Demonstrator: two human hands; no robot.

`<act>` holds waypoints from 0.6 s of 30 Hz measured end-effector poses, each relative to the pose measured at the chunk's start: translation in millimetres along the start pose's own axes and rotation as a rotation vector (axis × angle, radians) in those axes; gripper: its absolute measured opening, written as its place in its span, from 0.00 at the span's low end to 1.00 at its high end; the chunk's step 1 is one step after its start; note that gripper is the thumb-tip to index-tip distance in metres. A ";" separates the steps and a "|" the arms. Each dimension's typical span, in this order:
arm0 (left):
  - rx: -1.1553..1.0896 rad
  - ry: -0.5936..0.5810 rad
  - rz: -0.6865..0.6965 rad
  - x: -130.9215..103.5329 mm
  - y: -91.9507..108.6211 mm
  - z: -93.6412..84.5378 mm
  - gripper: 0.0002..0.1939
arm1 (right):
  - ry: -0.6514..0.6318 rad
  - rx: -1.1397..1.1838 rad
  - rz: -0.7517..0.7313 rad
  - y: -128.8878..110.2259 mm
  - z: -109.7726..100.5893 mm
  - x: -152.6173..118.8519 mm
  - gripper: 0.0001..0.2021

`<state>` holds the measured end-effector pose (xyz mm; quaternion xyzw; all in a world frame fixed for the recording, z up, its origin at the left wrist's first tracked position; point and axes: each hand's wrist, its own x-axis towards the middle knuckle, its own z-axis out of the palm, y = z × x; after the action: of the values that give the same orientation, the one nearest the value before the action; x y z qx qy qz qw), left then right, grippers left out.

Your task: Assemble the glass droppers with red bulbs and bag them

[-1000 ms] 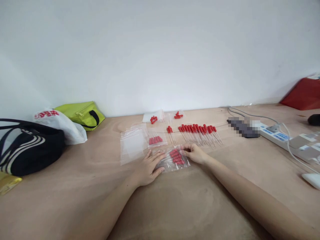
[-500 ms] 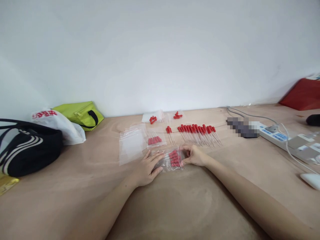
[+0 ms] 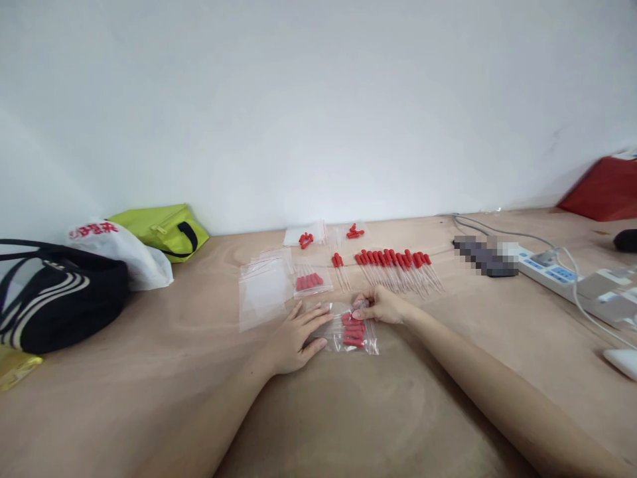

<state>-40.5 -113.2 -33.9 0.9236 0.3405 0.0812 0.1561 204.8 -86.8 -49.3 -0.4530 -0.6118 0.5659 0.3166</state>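
Note:
A clear zip bag (image 3: 338,340) with several red-tipped sticks inside lies flat on the table, its zip edge toward the right. Spread over the bag's left end is my left hand (image 3: 296,338), fingers apart and pressing on it. My right hand (image 3: 381,305) pinches the bag's upper right part, thumb and fingers together near the red tips. Just behind, another bag (image 3: 312,280) holds several red-tipped sticks. Flat bags without sticks (image 3: 261,292) are stacked left of it. A long row of loose red-tipped sticks (image 3: 395,265) lies behind my right hand, with a few more (image 3: 339,269) to its left.
Two small groups of red caps (image 3: 305,239) (image 3: 355,231) lie on bags near the wall. At left are a black bag (image 3: 70,299), a white plastic bag (image 3: 134,259) and a green pouch (image 3: 159,226). A power strip (image 3: 552,272) with cables stands at right.
My right hand has moved from the bag's right edge to its upper right part. The bag's right end has turned slightly toward me. My left hand stays on the bag.

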 end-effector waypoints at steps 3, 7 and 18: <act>-0.043 0.053 -0.010 -1.6 -0.1 1.2 0.22 | -0.003 0.020 -0.051 2.9 0.0 -1.0 0.14; -0.132 0.227 -0.063 -2.1 -3.8 6.2 0.22 | 0.023 0.204 -0.047 6.5 -9.7 -4.7 0.16; 0.133 0.576 -1.001 -8.9 -69.1 -23.9 0.17 | 0.431 0.577 -0.054 -5.6 10.5 29.8 0.18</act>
<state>-95.0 -63.7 -35.7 0.5988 0.7687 0.2241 0.0183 182.6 -63.6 -49.3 -0.4376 -0.3577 0.5981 0.5682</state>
